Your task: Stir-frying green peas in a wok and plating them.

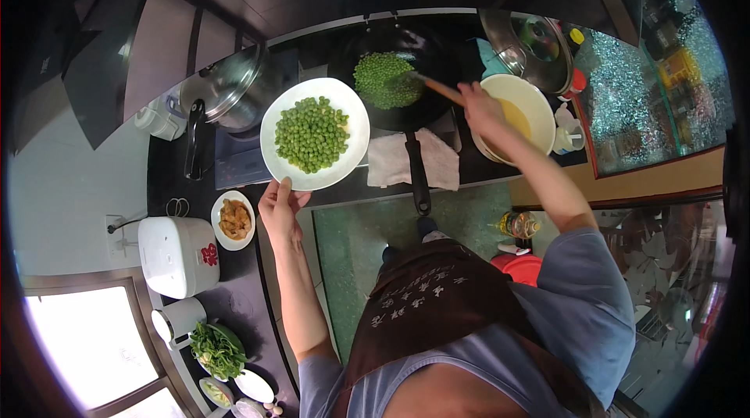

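Observation:
My left hand (283,207) grips the near rim of a white plate (357,151) that bears a heap of green peas (312,135). My right hand (481,107) is closed around the wooden handle of a spatula (442,90), whose head rests among more peas (381,78) in a black wok (430,110). The plate is just left of the wok and partly overlaps its edge in view. The wok's black handle (418,175) points toward me over a pale folded cloth (388,163). A cream bowl with yellow liquid (542,107) lies under and beside my right forearm.
A pressure cooker (228,96) stands left of the plate. On the left counter are a small dish of cooked food (234,221), a white rice cooker (176,257) and leafy greens (217,350). A large pan lid (518,54) leans behind the bowl; an oil bottle (518,224) stands lower right.

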The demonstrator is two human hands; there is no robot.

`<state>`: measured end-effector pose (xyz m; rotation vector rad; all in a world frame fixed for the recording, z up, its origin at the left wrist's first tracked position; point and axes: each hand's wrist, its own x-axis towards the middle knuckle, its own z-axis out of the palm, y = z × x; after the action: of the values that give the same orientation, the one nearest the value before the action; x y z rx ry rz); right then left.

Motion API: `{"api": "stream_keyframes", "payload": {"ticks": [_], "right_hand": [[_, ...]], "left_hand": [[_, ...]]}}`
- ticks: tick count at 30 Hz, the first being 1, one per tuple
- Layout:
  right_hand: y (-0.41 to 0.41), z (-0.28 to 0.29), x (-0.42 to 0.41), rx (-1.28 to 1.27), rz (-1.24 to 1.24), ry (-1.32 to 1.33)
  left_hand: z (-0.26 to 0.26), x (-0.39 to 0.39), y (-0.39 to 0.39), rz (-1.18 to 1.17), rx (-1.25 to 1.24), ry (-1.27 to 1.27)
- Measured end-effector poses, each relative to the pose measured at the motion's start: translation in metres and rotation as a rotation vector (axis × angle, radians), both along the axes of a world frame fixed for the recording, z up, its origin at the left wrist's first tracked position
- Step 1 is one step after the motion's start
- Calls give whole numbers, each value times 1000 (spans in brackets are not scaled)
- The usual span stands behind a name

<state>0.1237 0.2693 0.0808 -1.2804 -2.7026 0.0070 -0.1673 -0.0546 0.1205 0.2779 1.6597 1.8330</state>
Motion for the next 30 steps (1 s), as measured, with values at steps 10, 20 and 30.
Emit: {"api": "stream_keyframes", "payload": {"ticks": [10,20,30], "right_hand": [[89,154,-39,-647,-139,-247],[50,-18,-32,-868,-40,563],[3,44,-8,-699,19,750]], "left_hand": [[0,1,3,-24,41,-31],[10,13,6,4,45,-22],[-5,6,20,-37,66,-48]]}}
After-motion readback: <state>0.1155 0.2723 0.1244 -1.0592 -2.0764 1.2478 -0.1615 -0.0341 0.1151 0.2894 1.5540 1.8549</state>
